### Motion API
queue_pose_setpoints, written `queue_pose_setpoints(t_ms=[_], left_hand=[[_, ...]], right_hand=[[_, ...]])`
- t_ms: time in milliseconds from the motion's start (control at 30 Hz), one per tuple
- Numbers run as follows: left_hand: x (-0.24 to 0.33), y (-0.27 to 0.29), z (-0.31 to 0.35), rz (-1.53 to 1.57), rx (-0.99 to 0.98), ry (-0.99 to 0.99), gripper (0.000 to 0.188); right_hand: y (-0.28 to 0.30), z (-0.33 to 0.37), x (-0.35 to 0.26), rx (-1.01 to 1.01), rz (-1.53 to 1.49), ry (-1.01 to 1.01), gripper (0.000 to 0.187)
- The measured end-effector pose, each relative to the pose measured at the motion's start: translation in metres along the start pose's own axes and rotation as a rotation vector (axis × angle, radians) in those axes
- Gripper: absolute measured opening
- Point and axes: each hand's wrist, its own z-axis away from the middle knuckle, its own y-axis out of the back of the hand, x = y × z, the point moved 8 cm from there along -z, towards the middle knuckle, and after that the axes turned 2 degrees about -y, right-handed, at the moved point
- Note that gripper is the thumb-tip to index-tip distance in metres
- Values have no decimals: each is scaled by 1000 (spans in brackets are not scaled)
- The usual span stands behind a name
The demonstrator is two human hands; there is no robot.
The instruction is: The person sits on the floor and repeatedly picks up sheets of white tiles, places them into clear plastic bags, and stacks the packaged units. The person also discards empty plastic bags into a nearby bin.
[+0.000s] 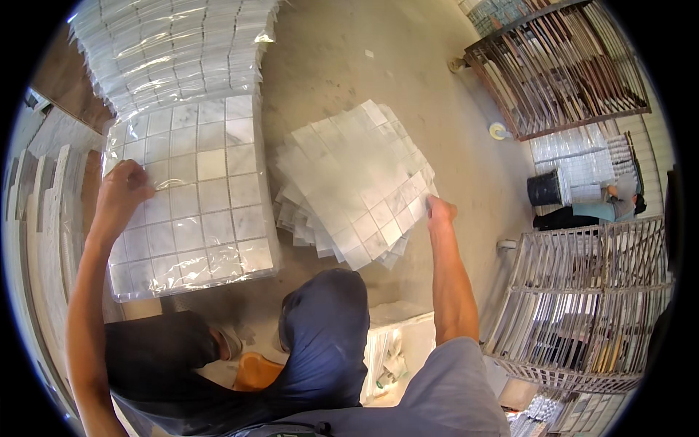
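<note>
Head view: I have two bare hands in frame, each at a separate lot of pale tile sheets. The left hand (125, 188) is over the near left edge of a wrapped stack (193, 197) of square white-grey tiles with faint grey veins; its fingers are bent, thumb and forefinger close together at the clear film, and I cannot tell whether they are clamped on it. The film is creased and shiny, most heavily along the stack's near edge. Just beyond it, and touching it, rises a taller pile (175, 51) of similar sheets, also under clear plastic. The right hand (441, 211) is closed on the right edge of the top tile sheet (349, 182) of a loose stack, thumb and fingers together there. That sheet lies in front of the bent right knee (335, 291), turned at an angle, with the sheets below fanned out unevenly at its edges; part of its face is blurred. An orange object (258, 373), partly covered, is between the legs. Along the right side I record two metal racks (557, 69) (582, 306) filled with upright thin slabs, a white roll (499, 131) near the upper one, and, between them, a black bucket (545, 189) beside a person in light blue (604, 211). Any print on the bucket or the packing is too small for me to read.
</note>
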Motion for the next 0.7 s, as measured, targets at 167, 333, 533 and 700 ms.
queue_pose_setpoints(t_ms=[167,333,533,700], left_hand=[[-4,2,1,-14,-2,9,23],[-4,1,-2,-15,-11,-7,22],[-3,0,-3,5,-13,8,20],[-7,3,-2,0,-25,18,19]], right_hand=[[-12,7,-14,-173,87,3,20],[-9,2,-4,-267,-19,-214,14],[-6,5,-2,-331,-127,-326,13],[-20,23,-7,-481,-314,-270,16]])
